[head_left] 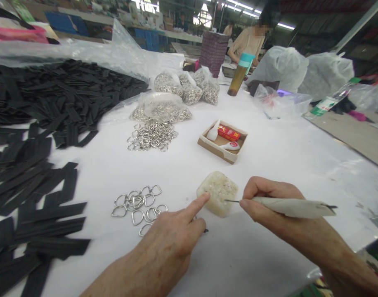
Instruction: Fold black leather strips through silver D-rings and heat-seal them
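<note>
My right hand grips an awl with a thick, pale wrapped handle. Its thin metal point touches or hovers just over a yellowish, wax-like block with a pitted top; I cannot tell which. My left hand stretches its index finger onto the block's left edge, while the other fingers are curled under. Small dark ends show beside those curled fingers, but what they belong to is mostly hidden. Loose metal D-rings lie just left of my left hand.
Black strips cover the left side. A D-ring pile and bagged rings lie farther back. A small cardboard tray holds a red packet. Beyond stand a tumbler, a plastic bottle and a person.
</note>
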A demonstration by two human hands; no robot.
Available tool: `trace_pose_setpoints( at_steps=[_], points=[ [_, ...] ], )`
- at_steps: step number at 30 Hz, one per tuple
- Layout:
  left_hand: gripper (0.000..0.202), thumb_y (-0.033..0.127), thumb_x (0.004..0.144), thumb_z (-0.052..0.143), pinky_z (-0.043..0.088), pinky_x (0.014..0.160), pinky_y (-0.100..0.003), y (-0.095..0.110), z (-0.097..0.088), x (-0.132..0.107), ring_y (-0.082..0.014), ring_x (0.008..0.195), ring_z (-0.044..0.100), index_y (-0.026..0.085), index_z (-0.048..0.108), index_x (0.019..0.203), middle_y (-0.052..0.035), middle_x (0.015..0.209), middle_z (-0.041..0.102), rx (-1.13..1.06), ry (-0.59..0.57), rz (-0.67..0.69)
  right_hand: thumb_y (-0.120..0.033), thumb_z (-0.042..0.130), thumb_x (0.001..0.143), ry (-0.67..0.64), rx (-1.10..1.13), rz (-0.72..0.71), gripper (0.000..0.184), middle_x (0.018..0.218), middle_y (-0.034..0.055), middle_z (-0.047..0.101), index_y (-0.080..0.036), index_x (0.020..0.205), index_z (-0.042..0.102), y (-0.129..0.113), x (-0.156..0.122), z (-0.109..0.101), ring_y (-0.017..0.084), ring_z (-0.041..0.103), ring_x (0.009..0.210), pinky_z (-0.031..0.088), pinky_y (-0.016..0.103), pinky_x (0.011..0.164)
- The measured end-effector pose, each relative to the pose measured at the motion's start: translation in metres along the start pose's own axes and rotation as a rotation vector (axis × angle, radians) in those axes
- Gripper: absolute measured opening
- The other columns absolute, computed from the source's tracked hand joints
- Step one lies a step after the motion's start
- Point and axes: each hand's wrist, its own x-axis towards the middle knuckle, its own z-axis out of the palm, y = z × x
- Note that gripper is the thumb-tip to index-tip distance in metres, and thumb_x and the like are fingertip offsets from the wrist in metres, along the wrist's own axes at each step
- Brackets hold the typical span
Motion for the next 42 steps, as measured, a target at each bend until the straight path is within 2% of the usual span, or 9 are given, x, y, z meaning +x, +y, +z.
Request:
trace_pose_setpoints(
  at_steps=[4, 9, 13, 18, 25, 32, 37, 42],
  points=[
    [0.027, -0.001, 0.074, 0.037, 0.053, 0.049, -0.033, -0.002, 0.003, 0.0, -0.0184, 0.058, 0.064, 0.016, 0.058, 0.073, -0.0089, 0.143, 0.038, -0.003, 0.004, 0.007, -0.02, 0.054, 0.075, 0.026, -0.004, -0.018, 0.014, 0.048, -0.0066, 0.041, -0.02, 0.061, 0.051, -0.002, 0.002, 0.002, 0.008, 0.032, 0.044, 0.025, 0.018, 0.037],
    [0.032, -0.003, 0.072, 0.034, 0.054, 0.055, -0.036, 0.0, -0.002, 0.0, -0.0196, 0.062, 0.066, 0.017, 0.058, 0.073, -0.0067, 0.141, 0.041, 0.003, -0.009, -0.02, -0.016, 0.053, 0.075, -0.067, 0.016, -0.059, 0.014, 0.049, -0.0077, 0.042, -0.02, 0.062, 0.049, -0.002, 0.008, 0.008, 0.007, 0.034, 0.047, 0.028, 0.017, 0.041],
    [0.032, -0.003, 0.073, 0.033, 0.054, 0.055, -0.036, 0.0, 0.0, -0.002, -0.0193, 0.062, 0.066, 0.017, 0.058, 0.073, -0.0064, 0.143, 0.038, 0.003, -0.015, -0.024, -0.014, 0.051, 0.076, -0.086, -0.003, -0.082, 0.015, 0.052, -0.0085, 0.042, -0.02, 0.064, 0.048, 0.001, 0.01, 0.01, 0.007, 0.035, 0.048, 0.029, 0.017, 0.043],
    [0.032, -0.003, 0.074, 0.033, 0.054, 0.055, -0.034, 0.0, 0.002, -0.003, -0.0184, 0.06, 0.065, 0.018, 0.057, 0.072, -0.0056, 0.142, 0.04, 0.009, -0.012, -0.031, -0.018, 0.05, 0.079, -0.047, -0.1, -0.071, 0.015, 0.05, -0.0085, 0.04, -0.021, 0.065, 0.049, 0.001, 0.002, 0.009, 0.007, 0.034, 0.046, 0.027, 0.018, 0.04],
    [0.033, -0.004, 0.07, 0.034, 0.053, 0.054, -0.035, 0.002, -0.003, 0.0, -0.0174, 0.056, 0.063, 0.017, 0.058, 0.073, -0.0068, 0.142, 0.039, 0.004, -0.026, -0.036, -0.019, 0.051, 0.081, 0.017, -0.068, -0.086, 0.015, 0.052, -0.0076, 0.043, -0.022, 0.067, 0.049, 0.004, -0.006, 0.004, 0.008, 0.039, 0.047, 0.03, 0.018, 0.042],
    [0.032, -0.003, 0.073, 0.032, 0.053, 0.052, -0.033, 0.0, 0.005, -0.004, -0.0177, 0.057, 0.064, 0.018, 0.056, 0.071, -0.0062, 0.141, 0.042, 0.017, 0.028, -0.019, -0.017, 0.05, 0.079, -0.05, -0.088, -0.074, 0.015, 0.05, -0.0081, 0.042, -0.021, 0.065, 0.049, 0.0, 0.0, 0.01, 0.008, 0.037, 0.046, 0.028, 0.018, 0.042],
    [0.03, -0.003, 0.074, 0.034, 0.052, 0.055, -0.03, 0.0, 0.003, -0.004, -0.0157, 0.059, 0.064, 0.017, 0.056, 0.071, -0.0069, 0.141, 0.041, 0.019, 0.008, -0.021, -0.013, 0.05, 0.077, -0.064, -0.143, -0.114, 0.015, 0.052, -0.0082, 0.042, -0.021, 0.065, 0.047, -0.002, 0.005, 0.013, 0.008, 0.038, 0.049, 0.029, 0.019, 0.046],
    [0.026, 0.002, 0.079, 0.037, 0.052, 0.059, -0.029, -0.003, 0.003, -0.003, -0.0166, 0.067, 0.066, 0.017, 0.059, 0.074, -0.0074, 0.142, 0.04, -0.046, -0.005, -0.047, -0.022, 0.05, 0.084, -0.033, -0.143, -0.111, 0.016, 0.052, -0.0076, 0.042, -0.022, 0.068, 0.048, 0.004, -0.006, 0.011, 0.009, 0.037, 0.047, 0.028, 0.019, 0.042]
  ],
)
